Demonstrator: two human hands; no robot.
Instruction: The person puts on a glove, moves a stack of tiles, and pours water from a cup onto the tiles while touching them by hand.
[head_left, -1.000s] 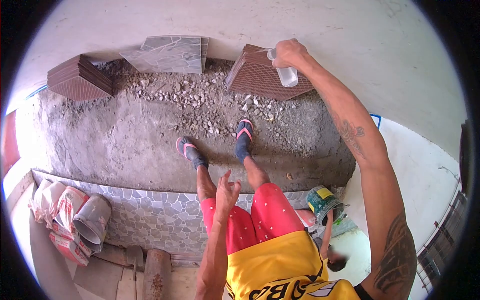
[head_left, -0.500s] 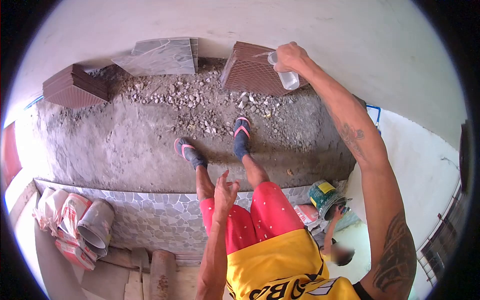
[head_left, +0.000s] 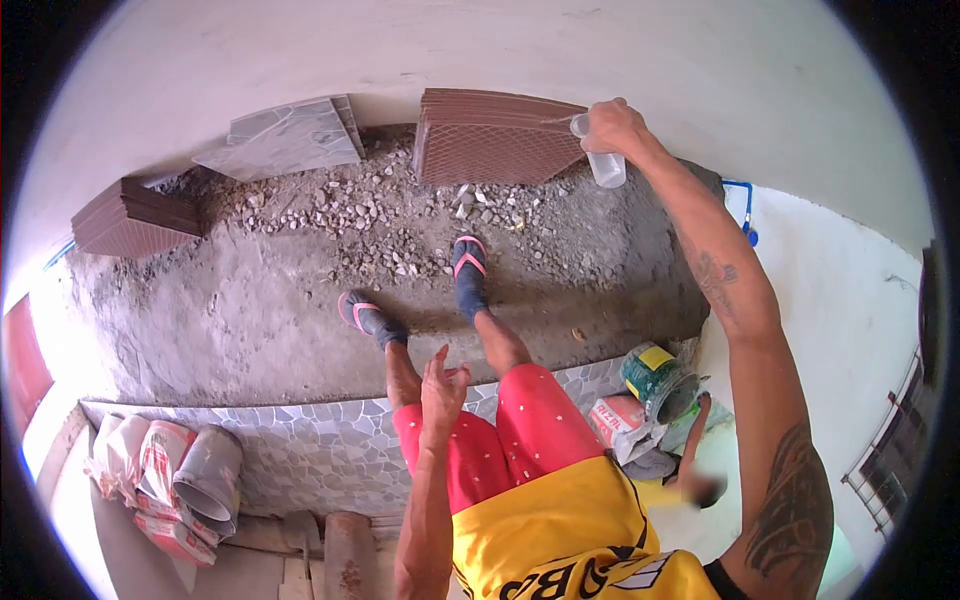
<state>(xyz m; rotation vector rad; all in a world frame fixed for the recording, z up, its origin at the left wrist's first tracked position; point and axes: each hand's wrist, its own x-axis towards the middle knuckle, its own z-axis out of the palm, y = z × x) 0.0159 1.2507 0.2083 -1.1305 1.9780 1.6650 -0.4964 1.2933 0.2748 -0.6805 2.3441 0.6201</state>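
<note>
My right hand [head_left: 615,128] reaches far out toward the wall, closed around the neck of a clear spray bottle [head_left: 607,170] with liquid in it. A thin streak of liquid runs left from its top toward a stack of brown, diamond-patterned tiles [head_left: 500,140] leaning on the wall. Beside that stack, grey stone-patterned tiles [head_left: 295,140] lean on the wall. More brown tiles [head_left: 135,220] stand at the far left. My left hand [head_left: 441,393] hangs over my thigh, empty, its fingers loosely bent and apart.
Loose gravel [head_left: 400,215] covers the rough concrete floor [head_left: 230,320] around my feet. A low stone-patterned ledge [head_left: 330,435] runs behind me. Sacks [head_left: 160,460] and a grey bucket [head_left: 208,470] stand lower left. At lower right a co-worker's arm [head_left: 695,435] reaches to a green bucket [head_left: 648,375].
My view has shifted, with the floor tilting. My right hand and the spray bottle have moved right toward the end of the brown tile stack. The left hand stays over my thigh.
</note>
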